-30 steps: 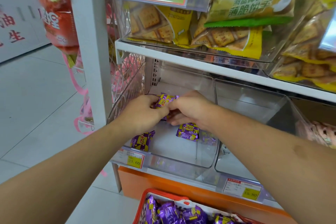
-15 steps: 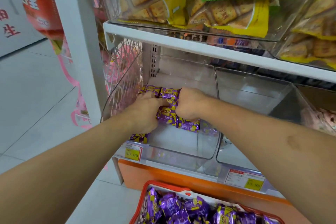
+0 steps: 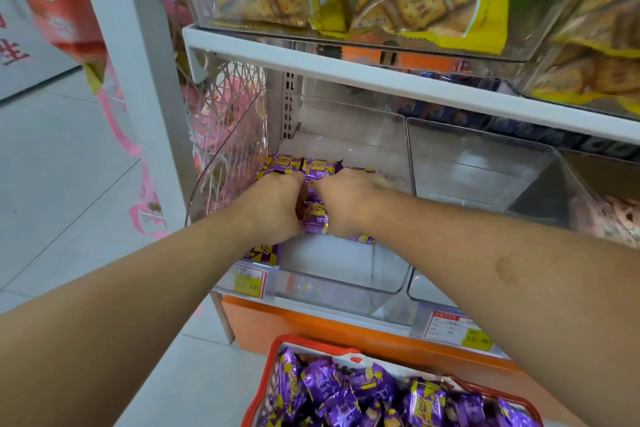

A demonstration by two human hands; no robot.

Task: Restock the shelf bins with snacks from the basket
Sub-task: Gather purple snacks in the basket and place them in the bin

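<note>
Hands meet inside a clear plastic shelf bin (image 3: 388, 274), the left-most bin on the lower shelf. I see both arms reaching forward from the near edge of the view. My left hand (image 3: 273, 208) and my right hand (image 3: 346, 201) sit side by side, knuckles up, fingers curled down around a small cluster of purple snack packets (image 3: 316, 217). One packet shows between the two hands, touched by both. Each hand looks closed over the packets rather than spread flat, though the fingertips are hidden beneath the hands, so I cannot tell exactly how each one pinches.

Just beyond the knuckles, on the far side, a row of purple packets (image 3: 304, 166) lies flat on the bin floor. A single purple packet (image 3: 261, 253) rests in the near left corner of the bin, just behind a yellow price tag (image 3: 247, 282).

To the right stands a second clear bin (image 3: 485, 163). At the near bottom edge of the view, a red basket (image 3: 277, 354) holds many more purple snack packets (image 3: 363, 395).

On the shelf above, clear bins hold yellow cracker bags (image 3: 415, 7). A red bag (image 3: 59, 0) hangs at the far left, beside a white shelf post (image 3: 138, 80).
</note>
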